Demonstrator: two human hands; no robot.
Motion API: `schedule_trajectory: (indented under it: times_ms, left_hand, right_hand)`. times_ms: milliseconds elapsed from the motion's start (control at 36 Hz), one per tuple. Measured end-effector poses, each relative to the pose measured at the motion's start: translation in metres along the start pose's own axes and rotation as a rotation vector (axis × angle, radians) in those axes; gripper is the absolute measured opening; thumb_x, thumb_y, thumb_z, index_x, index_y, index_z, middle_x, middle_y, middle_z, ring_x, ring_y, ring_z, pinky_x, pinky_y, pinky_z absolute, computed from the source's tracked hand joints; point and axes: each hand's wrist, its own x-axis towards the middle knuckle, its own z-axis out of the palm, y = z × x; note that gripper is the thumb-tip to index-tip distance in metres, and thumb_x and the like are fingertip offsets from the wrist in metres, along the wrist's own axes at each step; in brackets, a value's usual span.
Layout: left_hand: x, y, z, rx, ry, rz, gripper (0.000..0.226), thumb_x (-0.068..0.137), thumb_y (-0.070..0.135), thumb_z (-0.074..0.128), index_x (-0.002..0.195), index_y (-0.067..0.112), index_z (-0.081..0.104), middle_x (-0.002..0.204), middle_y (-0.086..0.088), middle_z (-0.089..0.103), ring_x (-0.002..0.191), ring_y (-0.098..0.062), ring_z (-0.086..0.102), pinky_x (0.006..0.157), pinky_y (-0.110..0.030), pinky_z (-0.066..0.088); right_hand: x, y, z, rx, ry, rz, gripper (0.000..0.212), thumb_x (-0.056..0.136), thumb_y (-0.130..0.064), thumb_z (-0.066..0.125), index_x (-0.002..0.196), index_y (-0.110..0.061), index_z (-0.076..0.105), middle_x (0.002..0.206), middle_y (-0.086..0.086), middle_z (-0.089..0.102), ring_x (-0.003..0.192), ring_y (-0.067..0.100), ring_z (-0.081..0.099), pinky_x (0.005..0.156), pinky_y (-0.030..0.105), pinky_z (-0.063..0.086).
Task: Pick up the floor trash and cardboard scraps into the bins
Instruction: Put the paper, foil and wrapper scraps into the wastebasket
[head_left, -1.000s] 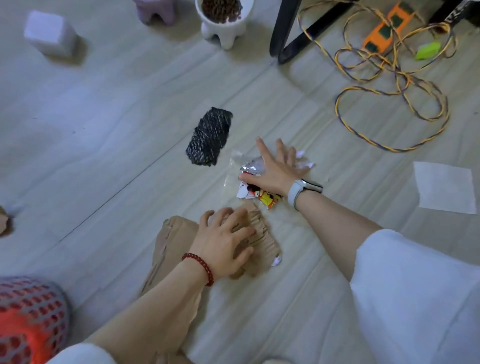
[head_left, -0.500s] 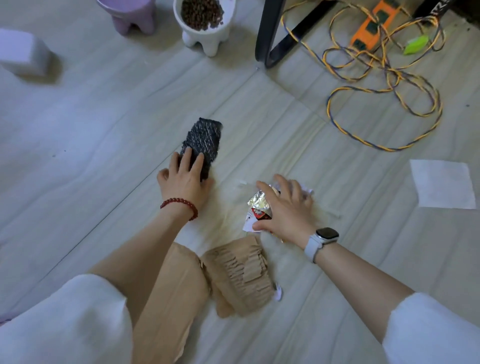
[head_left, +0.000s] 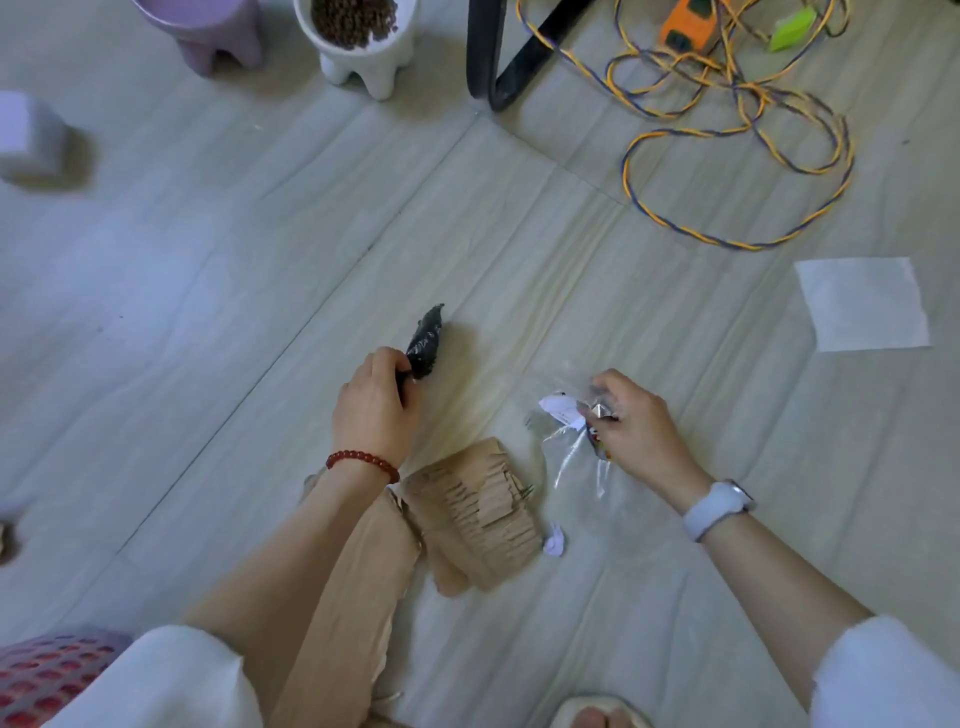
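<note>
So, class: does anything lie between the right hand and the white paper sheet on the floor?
Nothing visible does. Bare floor separates the right hand, already shut on wrappers, from the white paper sheet; the orange cable lies farther away.

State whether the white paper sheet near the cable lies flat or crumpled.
Flat. The white paper sheet lies spread on the floor with straight edges and square corners, apart from both hands.

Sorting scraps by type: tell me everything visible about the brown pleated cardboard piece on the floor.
The brown pleated cardboard piece lies flat on the pale wood-look floor, between the two forearms. Its surface shows rows of overlapping cut flaps, like honeycomb packing paper. Its left edge meets a plain tan paper strip under the left forearm. A small white scrap sits by its right edge. Neither hand touches it.
</note>
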Motion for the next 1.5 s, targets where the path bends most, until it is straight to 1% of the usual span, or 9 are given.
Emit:
schedule_trajectory:
  times_ms: [139,306,472,639,722,806,1056,1194,1500]
  left_hand:
    - [-0.022,0.008,-0.001,0.036,-0.096,0.125,0.052,0.087,0.000,0.040,0.136,0.015,0.038,0.107,-0.014,0.060,0.087,-0.035,0.057,0.064,-0.039,0.044]
    - [-0.043,0.008,0.010,0.140,-0.294,0.270,0.039,0.089,0.004,0.040,0.125,0.012,0.054,0.102,-0.013,0.055,0.089,-0.033,0.055,0.067,-0.035,0.043]
    - [-0.056,0.009,0.014,0.265,-0.370,0.247,0.054,0.082,0.056,0.042,0.119,0.019,0.056,0.109,-0.004,0.053,0.100,-0.023,0.053,0.080,-0.033,0.043]
    - [-0.063,-0.009,0.002,0.329,-0.373,0.217,0.047,0.077,0.045,0.066,0.113,0.017,0.057,0.110,-0.004,0.053,0.100,-0.025,0.051,0.082,-0.035,0.043]
    - [-0.061,-0.017,-0.008,0.354,-0.355,0.191,0.044,0.077,0.042,0.067,0.112,0.017,0.057,0.108,-0.003,0.057,0.099,-0.025,0.050,0.081,-0.034,0.042]
    - [-0.059,-0.020,-0.016,0.388,-0.382,0.164,0.042,0.080,0.043,0.063,0.115,0.022,0.054,0.110,0.001,0.056,0.101,-0.022,0.047,0.084,-0.031,0.040]
    - [-0.058,-0.017,-0.029,0.291,-0.421,-0.019,0.039,0.083,0.032,0.060,0.120,0.021,0.050,0.115,-0.003,0.055,0.106,-0.023,0.044,0.086,-0.033,0.039]
    - [-0.044,-0.001,-0.060,0.097,-0.365,-0.202,0.064,0.076,0.066,0.043,0.130,0.031,0.044,0.120,-0.006,0.055,0.115,-0.026,0.040,0.092,-0.037,0.037]
    - [-0.041,0.070,-0.206,-0.133,0.197,-0.221,0.027,0.093,0.029,0.044,0.101,0.024,0.069,0.095,-0.006,0.057,0.097,-0.024,0.053,0.076,-0.031,0.043]
  right_hand:
    - [-0.043,0.015,-0.025,-0.164,-0.422,-0.079,0.017,0.081,-0.017,0.062,0.071,-0.029,0.055,0.074,-0.011,0.053,0.076,0.013,0.055,0.060,0.015,0.034]
    - [-0.089,0.036,0.016,-0.509,-0.555,-0.398,0.027,0.075,-0.014,0.057,0.100,-0.026,0.061,0.148,-0.008,0.030,0.118,0.016,0.051,0.076,0.025,0.043]
    - [-0.095,0.046,0.049,-0.551,-0.478,-0.562,0.043,0.046,-0.014,0.077,0.081,-0.022,0.053,0.098,-0.004,0.048,0.077,0.016,0.060,0.047,0.019,0.042]
    - [-0.097,0.054,0.039,-0.498,-0.272,-0.563,0.056,0.044,-0.005,0.075,0.074,-0.022,0.031,0.067,-0.001,0.051,0.067,0.009,0.037,0.054,0.022,0.029]
    - [-0.092,0.055,0.031,-0.412,-0.187,-0.534,0.051,0.052,-0.002,0.074,0.072,-0.022,0.032,0.064,0.000,0.049,0.065,0.010,0.037,0.053,0.024,0.029]
    - [-0.078,0.038,0.024,-0.375,-0.194,-0.522,0.007,0.078,-0.020,0.048,0.074,-0.014,0.050,0.069,0.003,0.054,0.067,0.016,0.050,0.053,0.023,0.034]
    - [-0.035,-0.016,0.028,-0.289,-0.279,-0.319,0.058,0.069,-0.047,0.025,0.094,-0.006,0.058,0.086,0.011,0.054,0.084,0.025,0.052,0.070,0.037,0.041]
    - [-0.033,-0.035,0.015,-0.029,-0.189,-0.144,0.021,0.067,-0.028,0.045,0.075,-0.010,0.051,0.064,-0.001,0.046,0.067,0.021,0.040,0.059,0.025,0.031]
    - [-0.031,-0.224,-0.017,0.179,-0.076,-0.347,0.026,0.086,-0.008,0.053,0.066,-0.019,0.040,0.060,-0.005,0.039,0.055,0.008,0.034,0.051,0.014,0.031]
